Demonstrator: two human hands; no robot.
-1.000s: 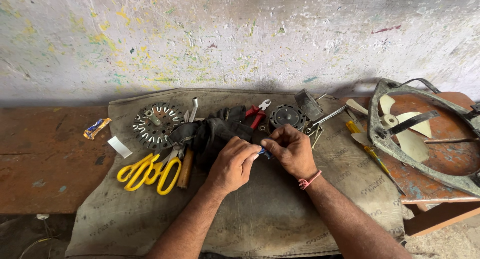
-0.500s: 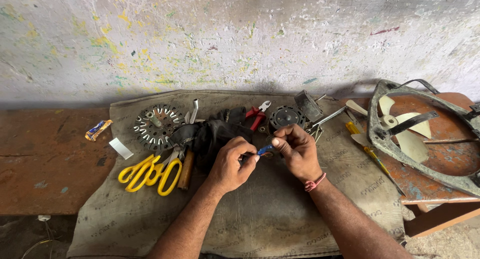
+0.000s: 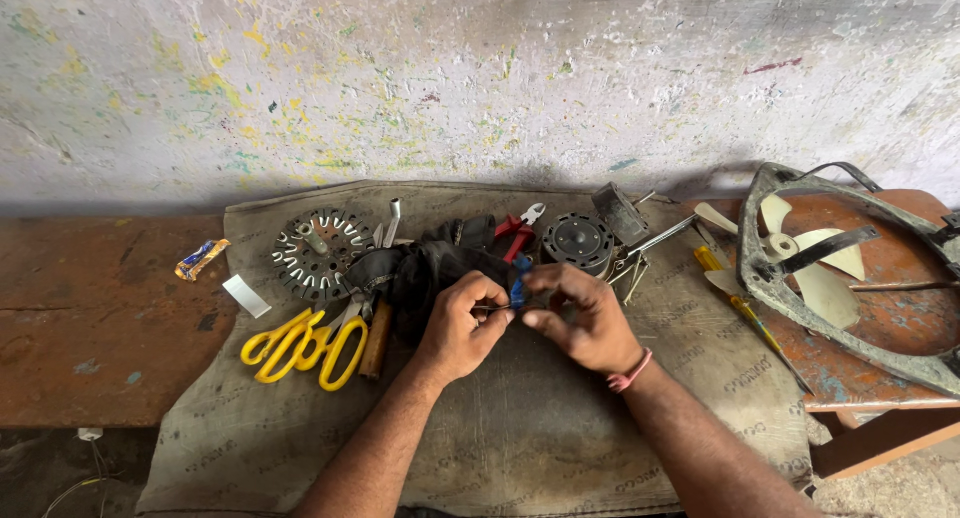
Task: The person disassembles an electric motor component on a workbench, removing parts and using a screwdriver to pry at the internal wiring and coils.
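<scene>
Your left hand (image 3: 462, 323) and right hand (image 3: 580, 318) meet mid-cloth, fingers pinched shut on small blue-handled tool (image 3: 518, 280). Work looks mid-way: motor part (image 3: 577, 242) and slotted disc (image 3: 318, 253) lie apart, far side; scissors (image 3: 300, 343) left, untouched.

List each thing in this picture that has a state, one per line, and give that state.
Left hand: pinching a thin wire.
Right hand: gripping a small blue part.
Scissors: lying flat, handles yellow.
Pliers: lying flat.
Fan frame: lying flat, blades inside.
Screwdriver: lying loose.
</scene>
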